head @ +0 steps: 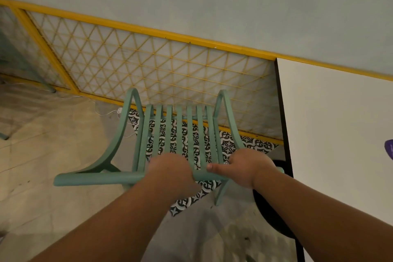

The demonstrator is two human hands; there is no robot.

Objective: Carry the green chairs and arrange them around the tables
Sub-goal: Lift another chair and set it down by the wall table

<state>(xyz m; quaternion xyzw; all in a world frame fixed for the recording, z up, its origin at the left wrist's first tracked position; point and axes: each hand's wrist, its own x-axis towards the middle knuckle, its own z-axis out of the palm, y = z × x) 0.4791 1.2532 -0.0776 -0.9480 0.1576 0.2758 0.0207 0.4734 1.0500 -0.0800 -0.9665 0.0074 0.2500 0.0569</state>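
A green slatted chair (170,130) stands in front of me, seen from above and behind, with its curved arms pointing toward the yellow lattice fence. My left hand (170,169) grips the top rail of the backrest near its middle. My right hand (247,166) grips the same rail further right, thumb lying along the rail. A white table (340,134) with a dark edge stands just to the right of the chair, close to its right arm.
A yellow lattice fence (148,59) runs along the wall behind the chair. Patterned black-and-white tiles (251,142) lie under the chair. The table's black round base (274,208) sits by my right forearm. Green legs of another chair (32,70) show at far left. A purple object (389,149) lies on the table's right edge.
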